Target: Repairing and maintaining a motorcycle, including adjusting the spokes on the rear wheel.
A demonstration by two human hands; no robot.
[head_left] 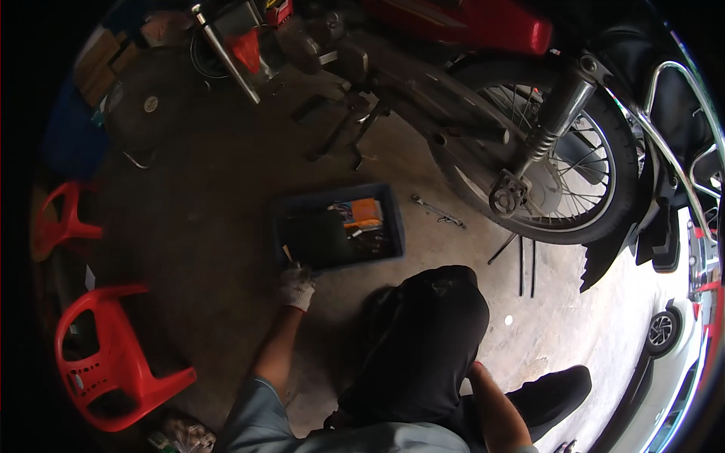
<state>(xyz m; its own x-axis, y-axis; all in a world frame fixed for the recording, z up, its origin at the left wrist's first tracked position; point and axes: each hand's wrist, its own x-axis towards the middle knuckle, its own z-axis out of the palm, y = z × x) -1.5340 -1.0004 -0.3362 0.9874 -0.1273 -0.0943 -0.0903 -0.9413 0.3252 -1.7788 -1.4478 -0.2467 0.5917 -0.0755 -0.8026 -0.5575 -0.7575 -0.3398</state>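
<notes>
My left hand (296, 284), in a white work glove, reaches to the near left corner of a dark blue plastic tool tray (394, 219) on the concrete floor and grips a small thin tool there. The tray holds a dark cloth, an orange item (364, 211) and several small tools. My right forearm (495, 408) runs down behind my black-trousered knee (430, 332); its hand is hidden. A wrench (438, 211) lies on the floor right of the tray, near the motorcycle's rear wheel (559, 174).
A red motorcycle (468, 23) stands on its stand across the top, with its shock absorber and spoked wheel at right. Two red plastic stools (113, 362) sit at left. Thin black rods (522, 260) lie by the wheel. A car (672, 340) is at far right.
</notes>
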